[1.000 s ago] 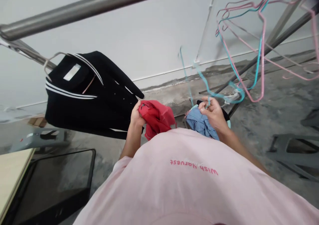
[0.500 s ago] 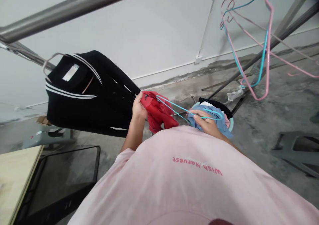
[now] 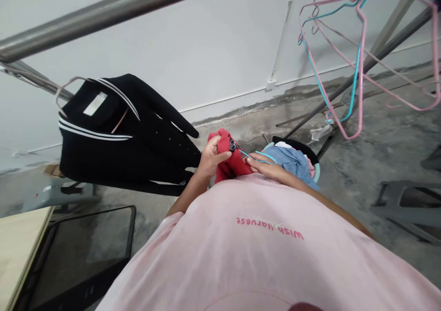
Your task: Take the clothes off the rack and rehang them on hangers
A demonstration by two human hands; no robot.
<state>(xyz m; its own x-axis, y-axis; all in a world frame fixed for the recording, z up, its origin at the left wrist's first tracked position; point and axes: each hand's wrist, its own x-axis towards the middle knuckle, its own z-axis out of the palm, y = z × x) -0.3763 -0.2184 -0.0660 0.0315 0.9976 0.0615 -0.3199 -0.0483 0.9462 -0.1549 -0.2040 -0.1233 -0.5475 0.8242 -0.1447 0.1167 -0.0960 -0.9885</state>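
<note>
My left hand (image 3: 208, 160) grips the crumpled red cloth garment (image 3: 237, 165) at its edge, thumb beside the small black label (image 3: 233, 145). My right hand (image 3: 263, 163), just to its right, holds the thin light-blue hanger (image 3: 268, 155), pointing leftward at the label; I cannot tell whether its tip is inside the cloth.

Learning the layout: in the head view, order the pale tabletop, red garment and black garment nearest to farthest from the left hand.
1. Red garment, held in the left hand
2. Black garment, hanging to the left
3. Pale tabletop, lower left
</note>
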